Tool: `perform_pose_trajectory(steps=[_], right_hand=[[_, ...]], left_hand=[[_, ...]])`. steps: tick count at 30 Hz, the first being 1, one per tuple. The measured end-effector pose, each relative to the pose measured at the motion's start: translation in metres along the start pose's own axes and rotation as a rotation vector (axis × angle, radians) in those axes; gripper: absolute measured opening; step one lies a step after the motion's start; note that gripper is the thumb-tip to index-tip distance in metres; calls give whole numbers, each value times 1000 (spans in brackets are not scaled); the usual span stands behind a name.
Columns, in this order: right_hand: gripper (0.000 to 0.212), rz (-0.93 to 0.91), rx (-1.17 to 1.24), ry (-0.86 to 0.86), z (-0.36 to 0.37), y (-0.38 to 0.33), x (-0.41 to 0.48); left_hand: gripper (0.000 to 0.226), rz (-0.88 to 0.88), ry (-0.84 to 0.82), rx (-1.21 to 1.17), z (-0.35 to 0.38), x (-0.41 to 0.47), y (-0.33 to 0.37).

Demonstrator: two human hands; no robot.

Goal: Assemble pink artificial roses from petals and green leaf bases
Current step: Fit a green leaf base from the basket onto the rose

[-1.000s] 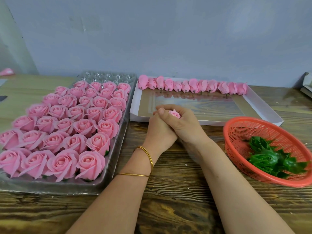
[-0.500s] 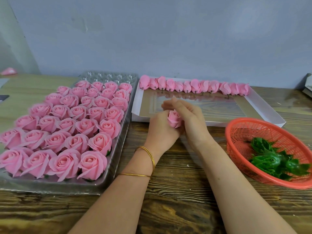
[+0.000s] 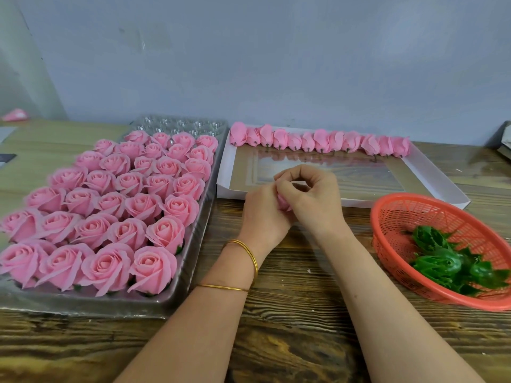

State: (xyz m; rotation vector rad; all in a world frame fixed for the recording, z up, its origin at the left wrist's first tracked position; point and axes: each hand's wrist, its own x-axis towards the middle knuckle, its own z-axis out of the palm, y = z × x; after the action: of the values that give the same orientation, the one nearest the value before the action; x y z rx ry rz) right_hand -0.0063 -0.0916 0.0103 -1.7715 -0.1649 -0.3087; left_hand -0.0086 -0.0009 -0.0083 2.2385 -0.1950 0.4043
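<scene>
Both hands meet over the table's middle around one pink rose bud (image 3: 282, 201), mostly hidden between them. My left hand (image 3: 262, 214) holds it from the left and below. My right hand (image 3: 312, 197) curls over it, fingertips pinching its top petals. A clear plastic tray (image 3: 193, 261) on the left holds several finished pink roses (image 3: 132, 205). A row of closed pink buds (image 3: 320, 140) lies along the far edge of a white flat box (image 3: 437, 175). Green leaf bases (image 3: 453, 261) lie in a red basket (image 3: 392, 225) at the right.
The wooden table (image 3: 290, 313) runs under everything, with its bare planks nearest me. A grey wall stands close behind the box. A pink scrap (image 3: 15, 115) lies far left, and a dark object (image 3: 504, 139) pokes in at the right edge.
My right hand opened off the bud, showing it briefly, then curled back over it with the fingertips at its top. My left hand kept its hold in the same place.
</scene>
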Motion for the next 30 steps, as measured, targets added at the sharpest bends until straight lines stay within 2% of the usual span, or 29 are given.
perform_pose_trajectory(steps=[4,9,23,30], right_hand=[[7,-3,-39,38,6,2,-1],[4,-63,-100,26,9,2,-3],[23,62,98,-132,5,1,-7],[30,67,171,-263,2,3,-5]], left_hand=[[22,9,60,30,2,1,-3],[24,-57,94,-55,3,1,-4],[20,-77,163,-36,0,1,-1],[13,-149,167,-155,4,6,-7]])
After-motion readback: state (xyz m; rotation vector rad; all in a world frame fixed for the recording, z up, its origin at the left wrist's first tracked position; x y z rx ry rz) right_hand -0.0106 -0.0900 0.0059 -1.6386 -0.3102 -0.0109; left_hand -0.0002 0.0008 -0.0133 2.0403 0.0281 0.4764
